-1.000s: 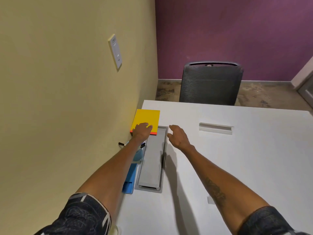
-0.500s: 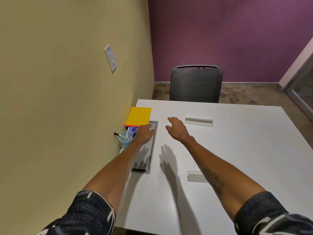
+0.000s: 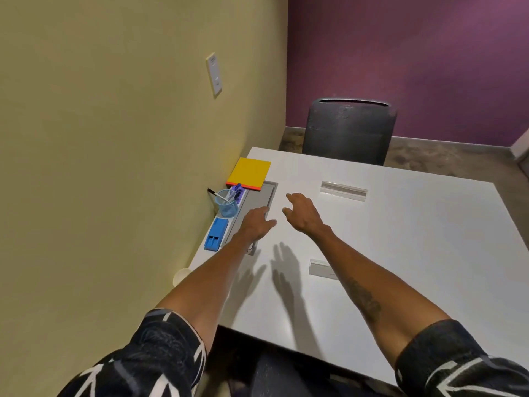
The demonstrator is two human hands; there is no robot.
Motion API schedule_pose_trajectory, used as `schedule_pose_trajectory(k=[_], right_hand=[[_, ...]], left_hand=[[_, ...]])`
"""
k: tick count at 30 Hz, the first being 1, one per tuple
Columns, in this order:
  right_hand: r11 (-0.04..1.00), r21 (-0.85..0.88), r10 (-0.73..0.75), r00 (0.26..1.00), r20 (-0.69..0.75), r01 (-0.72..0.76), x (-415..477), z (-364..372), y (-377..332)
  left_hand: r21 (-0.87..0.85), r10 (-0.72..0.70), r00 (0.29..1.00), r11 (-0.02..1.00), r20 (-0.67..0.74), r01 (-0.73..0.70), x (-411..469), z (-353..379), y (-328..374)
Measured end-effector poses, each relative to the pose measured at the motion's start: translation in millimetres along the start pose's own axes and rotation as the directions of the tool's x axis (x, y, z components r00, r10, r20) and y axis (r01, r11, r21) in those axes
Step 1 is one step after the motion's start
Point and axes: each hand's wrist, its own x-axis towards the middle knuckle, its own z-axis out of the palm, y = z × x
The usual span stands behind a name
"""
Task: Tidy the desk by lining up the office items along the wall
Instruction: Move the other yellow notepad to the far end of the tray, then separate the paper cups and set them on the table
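Flatly, square yellow pad [image 3: 249,173], translucent blue cup [image 3: 228,203]

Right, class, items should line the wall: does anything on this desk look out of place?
Yes. A long clear holder and a shorter one lie out on the white desk, away from the wall row of yellow pad, pen cup and blue tool.

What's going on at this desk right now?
A person is tidying a white desk. A yellow notepad, a pen cup and a blue tool sit in a row along the wall. Both hands are open and hold nothing: the left hand is over the gray tray, the right hand beside it over bare desk. Two clear plastic strips lie farther out, not yet lined up.
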Motion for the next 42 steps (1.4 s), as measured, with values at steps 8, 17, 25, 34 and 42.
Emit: schedule_pose_trajectory(k=[8,17,25,34,42], right_hand=[[1.000,0.030,0.008,0.999,0.052,-0.009,-30.3,27.6,-7.7],[0.998,0.036,0.053,0.994,0.097,-0.056,-42.1,70.9,-46.4],[0.993,0.079,0.069,0.981,0.183,-0.085,-61.0,132.8,-86.7],[0.986,0.070,0.132,0.966,0.224,-0.151,-85.6,163.1,-95.2],[0.974,0.049,0.207,0.955,0.212,-0.222,-93.3,170.8,-90.9]], left_hand=[[0.015,-0.059,0.998,0.998,-0.037,0.060,-40.0,7.8,-28.5],[0.189,-0.114,0.993,0.975,-0.041,0.120,-55.4,-4.1,-116.0],[0.368,-0.144,0.989,0.918,-0.035,0.147,-65.3,-19.0,-200.6],[0.462,-0.164,0.982,0.881,0.090,0.105,-75.2,-23.9,-258.7],[0.501,-0.116,0.992,0.862,0.051,0.075,-80.9,-13.0,-282.5]])
